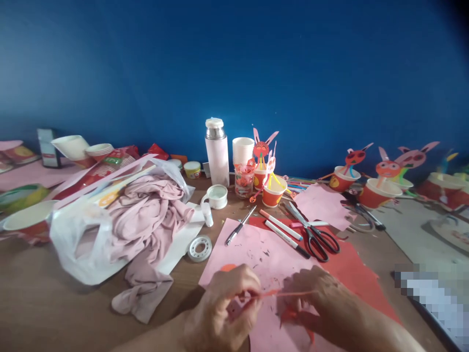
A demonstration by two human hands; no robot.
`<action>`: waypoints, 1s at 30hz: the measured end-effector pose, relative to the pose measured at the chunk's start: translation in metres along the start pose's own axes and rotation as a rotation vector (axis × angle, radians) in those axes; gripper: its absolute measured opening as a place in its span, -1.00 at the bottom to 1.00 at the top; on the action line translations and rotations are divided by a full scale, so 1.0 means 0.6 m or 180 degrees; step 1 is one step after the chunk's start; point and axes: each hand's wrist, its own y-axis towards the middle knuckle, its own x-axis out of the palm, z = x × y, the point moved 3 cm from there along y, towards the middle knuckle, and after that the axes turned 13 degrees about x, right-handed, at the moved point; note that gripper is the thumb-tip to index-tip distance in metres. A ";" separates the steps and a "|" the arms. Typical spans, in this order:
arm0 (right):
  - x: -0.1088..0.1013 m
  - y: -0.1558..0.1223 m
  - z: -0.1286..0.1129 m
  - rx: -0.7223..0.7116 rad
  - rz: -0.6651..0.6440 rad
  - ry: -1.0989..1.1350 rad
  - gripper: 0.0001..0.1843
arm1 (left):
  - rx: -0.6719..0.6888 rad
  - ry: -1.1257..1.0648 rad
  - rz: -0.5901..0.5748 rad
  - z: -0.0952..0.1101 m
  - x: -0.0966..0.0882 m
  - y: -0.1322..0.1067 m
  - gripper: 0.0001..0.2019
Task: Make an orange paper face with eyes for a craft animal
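One red strip [270, 293] points right, paralleling the bench's [88, 305] back edge; left hand [229, 298] pinches it, right hand [322, 288] unclear; pack [104, 172] lettering blurred.

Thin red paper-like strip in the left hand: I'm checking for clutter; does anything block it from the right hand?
Nothing visible does: the strip runs from the left hand to the right hand above flat pink paper.

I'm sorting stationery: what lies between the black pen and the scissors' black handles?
The head view shows an orange-ended marker and a black-capped marker there, side by side.
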 end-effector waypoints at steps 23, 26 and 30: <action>-0.097 -0.014 0.022 0.0565 -0.0104 0.0488 -0.88 | -0.2419 -0.0793 0.0674 -0.038 0.012 0.002 -0.71; -0.155 -0.004 0.027 0.0525 0.0455 0.0757 -0.89 | -0.2511 -0.0789 0.0741 -0.045 0.007 0.009 -0.72; -0.220 0.044 -0.009 0.0423 0.1180 0.0699 -0.82 | -0.2525 -0.0902 0.0751 -0.051 0.006 0.009 -0.71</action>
